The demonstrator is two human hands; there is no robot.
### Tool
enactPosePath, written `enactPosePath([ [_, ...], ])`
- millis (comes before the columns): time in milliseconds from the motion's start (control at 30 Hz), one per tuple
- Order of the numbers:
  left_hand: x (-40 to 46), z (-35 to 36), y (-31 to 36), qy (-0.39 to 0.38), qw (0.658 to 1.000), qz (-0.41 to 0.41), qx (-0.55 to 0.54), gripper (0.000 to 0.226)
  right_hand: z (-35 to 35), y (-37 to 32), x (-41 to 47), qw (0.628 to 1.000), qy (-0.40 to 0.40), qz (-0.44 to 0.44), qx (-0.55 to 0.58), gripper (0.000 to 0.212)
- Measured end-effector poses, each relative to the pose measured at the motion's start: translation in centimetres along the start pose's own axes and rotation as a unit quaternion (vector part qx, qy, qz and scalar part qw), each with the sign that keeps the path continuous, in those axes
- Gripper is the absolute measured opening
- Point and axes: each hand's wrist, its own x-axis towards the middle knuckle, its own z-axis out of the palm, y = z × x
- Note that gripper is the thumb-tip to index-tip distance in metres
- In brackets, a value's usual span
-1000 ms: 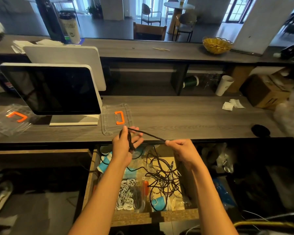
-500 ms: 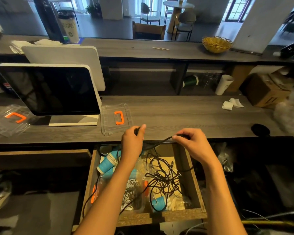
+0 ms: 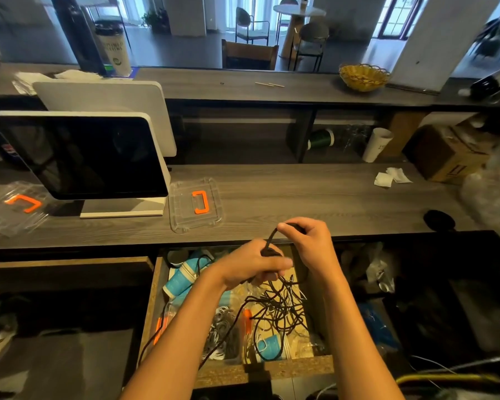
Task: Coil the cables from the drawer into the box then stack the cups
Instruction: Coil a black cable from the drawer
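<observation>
Fingers of the right hand [image 3: 309, 243] are pinching a black cable [image 3: 272, 235] at its upper bend, thumb pressing on top. Fingers of the left hand [image 3: 250, 264] are curling round the same cable just below, a small dark loop showing at the knuckles. Both hands are hovering over the front edge of the bench [image 3: 315, 197], above the open drawer [image 3: 266, 368].

From the left hand the cable is trailing down into a loose black tangle [image 3: 280, 307] in the right half of the drawer. Blue-and-white paper cups [image 3: 179, 281] are lying tipped in the drawer's back-left corner; another blue cup [image 3: 269, 345] is sitting near the front wall. A bundle of white cable [image 3: 220, 327] is lying in the middle.

Bench: dark grey wood grain, matte. A clear plastic lid [image 3: 195, 204] with an orange handle is lying flat near the front edge, just right of a white-framed screen [image 3: 81, 157]. A second clear lid [image 3: 15, 206] is lying at the left end. Crumpled white tissues [image 3: 390, 177] are lying near the back right; a cardboard box [image 3: 448, 154] is standing at the right end. A woven yellow basket [image 3: 362, 76] is sitting on the upper counter. Beyond, a tiled room with chairs and a round table.

Against half a second ago: the hands are sitting closer together, the right one now above the left, the stretched span of cable shortened to a short bend.
</observation>
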Motion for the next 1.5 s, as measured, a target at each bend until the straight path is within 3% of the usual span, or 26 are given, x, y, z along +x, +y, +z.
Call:
enactPosePath([
  [100, 0.0, -0.7, -1.0, 0.022, 0.998, 0.025, -0.047, 0.025, 0.3, 0.3, 0.3, 1.0, 0.015, 0.022, -0.007, 0.014],
  [200, 0.3, -1.3, -1.8, 0.16, 0.973, 0.015, -0.167, 0.03, 0.3, 0.9, 0.4, 0.998, 0.029, 0.044, -0.025, 0.017],
  [333, 1.0, -1.4, -2.5, 0.377, 0.897, 0.005, -0.229, 0.033, 0.2, 1.6, 0.2, 0.996, 0.029, 0.074, -0.046, 0.01],
  [400, 1.3, -1.6, -2.8, 0.432, 0.849, 0.019, -0.304, 0.033, -0.1, 1.8, 0.1, 0.994, 0.026, 0.087, -0.055, 0.01],
  [467, 1.5, -2.1, -2.8, 0.435, 0.795, 0.065, -0.417, 0.033, -0.5, 1.8, 0.0, 0.994, 0.015, 0.087, -0.058, 0.012],
  [567, 1.2, -3.2, -2.4, 0.375, 0.694, 0.156, -0.594, 0.035, -0.9, 1.9, -0.1, 0.995, 0.002, 0.087, -0.047, 0.007],
  [600, 1.1, -3.5, -2.3, 0.361, 0.671, 0.177, -0.622, 0.035, -1.0, 1.9, -0.2, 0.995, -0.003, 0.087, -0.041, 0.005],
  [667, 1.0, -3.7, -1.9, 0.363, 0.66, 0.185, -0.631, 0.034, -1.3, 2.0, -0.3, 0.996, -0.006, 0.087, -0.037, 0.004],
  [767, 1.0, -3.7, -1.9, 0.454, 0.715, 0.147, -0.511, 0.032, -1.9, 2.1, -0.2, 0.995, 0.003, 0.085, -0.043, 0.003],
  [867, 1.5, -3.7, -2.6, 0.562, 0.769, 0.126, -0.277, 0.031, -2.1, 1.9, -0.2, 0.995, -0.011, 0.06, -0.074, 0.006],
  [1000, 1.5, -4.1, -3.0, 0.583, 0.808, 0.074, 0.041, 0.045, -1.8, 0.6, -0.1, 0.986, -0.077, -0.024, -0.143, 0.012],
  [1100, 1.5, -4.1, -3.4, 0.511, 0.84, 0.008, 0.18, 0.057, -1.5, -0.7, -0.1, 0.974, -0.109, -0.088, -0.175, 0.014],
  [1167, 1.5, -3.5, -2.9, 0.433, 0.877, -0.032, 0.208, 0.064, -1.3, -1.3, -0.1, 0.968, -0.115, -0.118, -0.189, 0.014],
  [1333, 0.5, -1.4, -1.2, 0.238, 0.954, -0.086, 0.158, 0.065, -0.5, -1.4, 0.2, 0.974, -0.057, -0.127, -0.18, 0.01],
  [1433, 0.1, -0.7, -1.4, 0.118, 0.989, -0.087, 0.024, 0.078, -0.1, -0.8, 0.3, 0.983, -0.015, -0.108, -0.148, 0.01],
  [1500, -0.2, -0.5, -0.9, 0.046, 0.998, -0.045, -0.003, 0.056, 0.0, -0.4, 0.3, 0.991, -0.002, -0.08, -0.11, 0.007],
])
